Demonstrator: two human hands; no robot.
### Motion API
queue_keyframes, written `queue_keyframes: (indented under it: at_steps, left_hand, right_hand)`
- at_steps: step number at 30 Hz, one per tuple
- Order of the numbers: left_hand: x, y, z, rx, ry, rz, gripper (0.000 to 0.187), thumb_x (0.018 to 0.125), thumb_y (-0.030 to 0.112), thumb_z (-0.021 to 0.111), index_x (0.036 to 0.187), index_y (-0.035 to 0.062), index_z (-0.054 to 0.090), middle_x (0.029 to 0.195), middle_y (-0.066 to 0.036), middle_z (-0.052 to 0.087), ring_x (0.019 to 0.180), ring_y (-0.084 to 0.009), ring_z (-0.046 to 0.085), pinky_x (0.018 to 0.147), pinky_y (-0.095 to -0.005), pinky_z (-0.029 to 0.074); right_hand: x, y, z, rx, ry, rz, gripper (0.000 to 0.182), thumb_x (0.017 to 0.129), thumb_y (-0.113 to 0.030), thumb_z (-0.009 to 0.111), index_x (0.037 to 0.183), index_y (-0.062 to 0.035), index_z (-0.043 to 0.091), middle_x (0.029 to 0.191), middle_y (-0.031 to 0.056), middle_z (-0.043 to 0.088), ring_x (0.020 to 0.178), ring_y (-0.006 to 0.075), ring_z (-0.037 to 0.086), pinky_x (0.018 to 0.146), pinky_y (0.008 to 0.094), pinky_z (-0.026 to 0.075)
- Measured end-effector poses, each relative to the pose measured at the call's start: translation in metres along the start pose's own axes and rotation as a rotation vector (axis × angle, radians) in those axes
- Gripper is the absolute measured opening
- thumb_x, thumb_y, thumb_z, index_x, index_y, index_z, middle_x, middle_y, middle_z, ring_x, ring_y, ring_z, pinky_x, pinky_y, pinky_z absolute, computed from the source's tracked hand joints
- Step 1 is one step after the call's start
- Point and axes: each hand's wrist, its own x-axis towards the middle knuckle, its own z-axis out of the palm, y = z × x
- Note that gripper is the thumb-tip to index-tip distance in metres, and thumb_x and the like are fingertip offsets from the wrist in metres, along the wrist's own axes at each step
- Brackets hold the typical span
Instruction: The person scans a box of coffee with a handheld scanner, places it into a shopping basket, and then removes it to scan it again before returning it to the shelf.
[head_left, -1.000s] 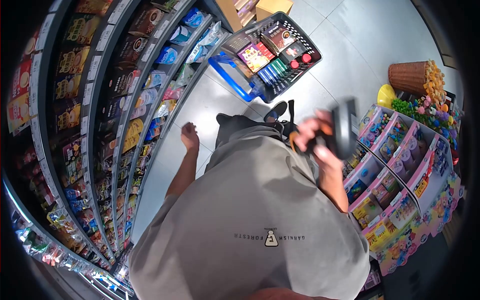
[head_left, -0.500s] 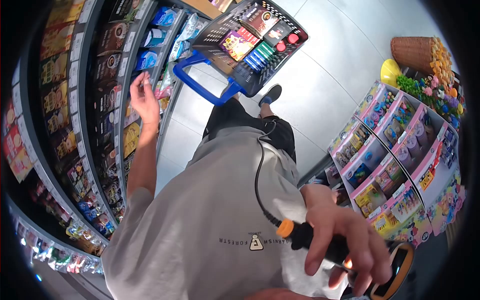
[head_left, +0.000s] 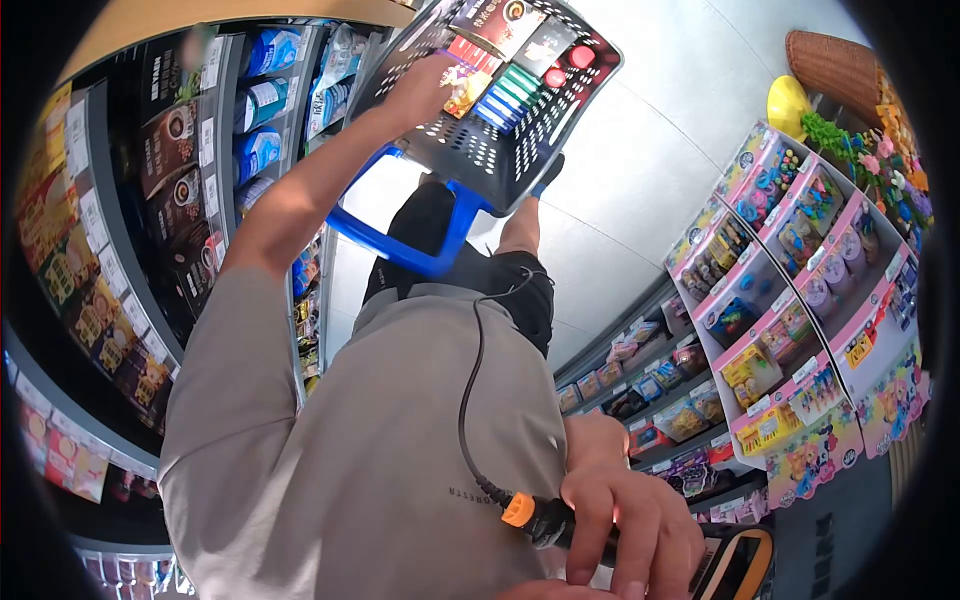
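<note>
My left hand (head_left: 420, 88) reaches into the black shopping basket (head_left: 440, 145), over the left side of a purple and yellow box (head_left: 468, 92). Its fingers are too hidden to show a grip. Beside that box lie a brown coffee box (head_left: 497, 22), a grey package (head_left: 548, 45), blue and green packs (head_left: 505, 103) and red-topped containers (head_left: 581, 57). The basket's blue handle (head_left: 455, 235) hangs down near my legs. My right hand (head_left: 635, 530), at the lower right, is closed around a black cylindrical device (head_left: 550, 522) with an orange collar and a cable.
On the left stand shelves with coffee boxes (head_left: 172, 150) and blue packs (head_left: 262, 150). A pink-edged toy display (head_left: 790, 310) is at the right, under a yellow cone-shaped object (head_left: 787, 107) and artificial flowers (head_left: 870, 160). An orange-edged dark device (head_left: 745, 562) is near my right hand.
My left hand has gone from beside the shelf into the basket, onto the purple and yellow box. My right hand and the device have moved left and down. The handle has swung lower.
</note>
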Motion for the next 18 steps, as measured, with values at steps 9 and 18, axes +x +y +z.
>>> queue_keyframes:
  at_steps: [9, 18]
  left_hand:
    - [0.051, -0.079, 0.096, 0.488, -0.615, -0.039, 0.057, 0.084, 0.006, 0.054, 0.138, 0.0036, 0.038, 0.144, -0.015, 0.041, 0.135, -0.0293, 0.038, 0.104, -0.0526, 0.034]
    - [0.082, -0.135, 0.158, 0.709, -0.697, 0.005, 0.057, 0.092, 0.011, 0.046, 0.146, 0.003, 0.028, 0.154, -0.015, 0.028, 0.143, -0.0305, 0.025, 0.108, -0.0578, 0.028]
  right_hand:
    - [-0.028, 0.035, -0.053, -0.063, 0.103, -0.174, 0.016, 0.096, -0.009, 0.052, 0.108, -0.0091, 0.062, 0.13, 0.0014, 0.059, 0.122, 0.0213, 0.052, 0.09, 0.0342, 0.05]
    - [-0.041, 0.046, -0.093, -0.075, 0.202, -0.151, 0.015, 0.096, -0.014, 0.051, 0.106, -0.0106, 0.062, 0.129, -0.0012, 0.061, 0.119, 0.0202, 0.053, 0.085, 0.0347, 0.049]
